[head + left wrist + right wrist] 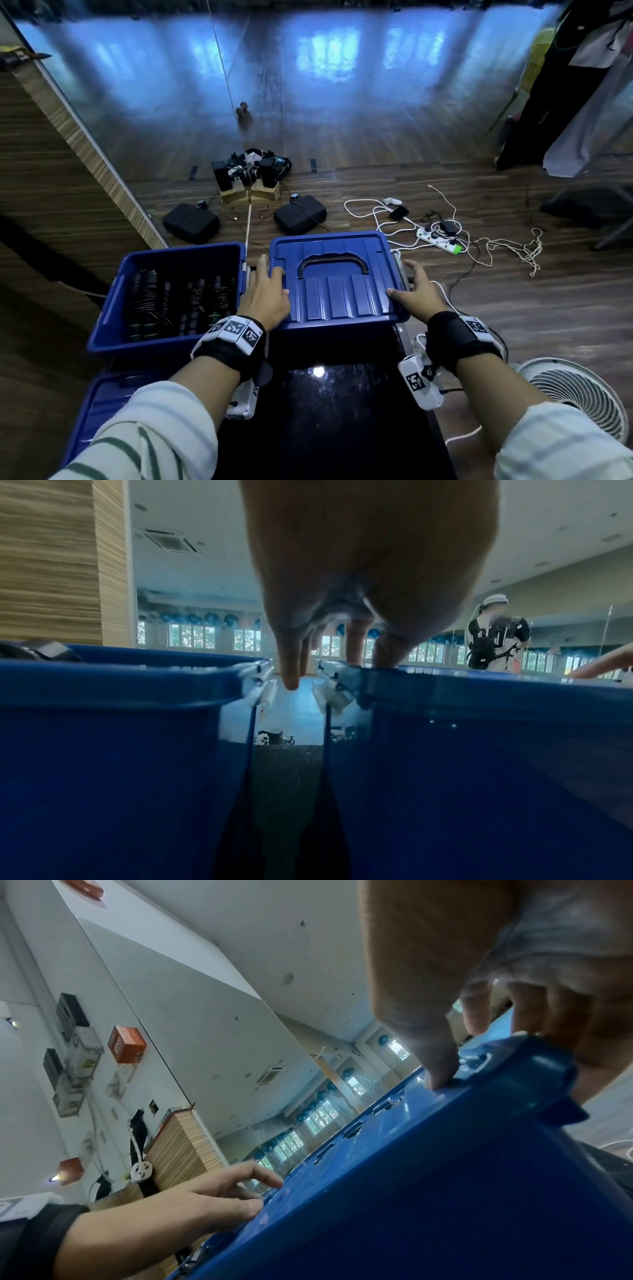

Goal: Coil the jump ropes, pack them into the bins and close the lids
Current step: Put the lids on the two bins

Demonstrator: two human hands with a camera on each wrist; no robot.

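This is a gym or dance studio. A full mirror wall [308, 85] meets the wood-plank floor [513, 308], and blue exercise balls [192, 618] line a high shelf above the windows [192, 636].

- The bin on your right [337, 329] is blue plastic and has its lid [334, 274] on top. The lid's ribbed, with a dark arched handle [333, 263] lying flat in a recess near the middle.
- The bin on your left [164, 337] is the same blue, sits just beside the other one with a narrow gap between, and it's open on top.
- Inside that open bin you've got the jump ropes [181, 301]: dark handles lined up in rows, thin cords wound round them, a few with green bands at the near end.
- A second blue lid [102, 404] lies flat below the open bin, partly under your left sleeve.
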